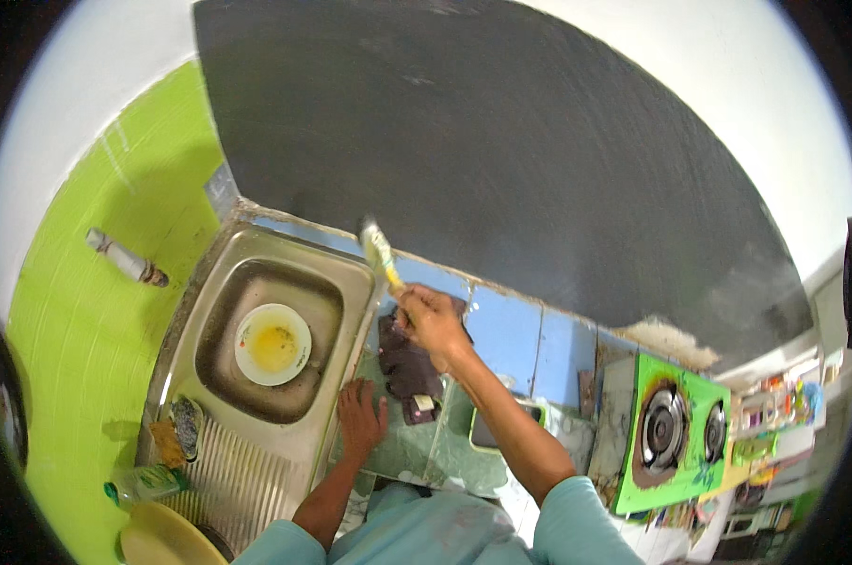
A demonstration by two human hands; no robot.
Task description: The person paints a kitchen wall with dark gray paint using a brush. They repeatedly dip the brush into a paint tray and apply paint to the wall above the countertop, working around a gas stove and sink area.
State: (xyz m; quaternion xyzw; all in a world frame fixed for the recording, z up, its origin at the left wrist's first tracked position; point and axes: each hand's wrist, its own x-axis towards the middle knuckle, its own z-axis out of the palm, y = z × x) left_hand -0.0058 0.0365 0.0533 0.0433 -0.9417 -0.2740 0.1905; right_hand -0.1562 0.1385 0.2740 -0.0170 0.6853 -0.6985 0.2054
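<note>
My right hand point(429, 321) grips the yellow handle of a paintbrush point(379, 248), slightly blurred. Its dark bristle end points up beside the black-coated wall point(496, 155); I cannot tell whether it touches. Resting palm down on the green tiled counter point(398, 441), near the sink's right edge, my left hand point(361, 417) has its fingers spread and holds nothing. A dark folded cloth point(405, 360) lies partly beneath my right hand. In the stainless steel sink point(218, 318) sits a white bowl point(273, 345) with yellowish liquid in it.
Right of my forearm lies a phone point(486, 432), partly covered. A green two-burner gas stove point(634, 480) stands farther right. By the ribbed drainboard point(242, 466) are a scouring pad point(186, 420), a plastic bottle point(143, 484) and a yellow basin point(161, 537). A pipe point(124, 258) juts from the green wall.
</note>
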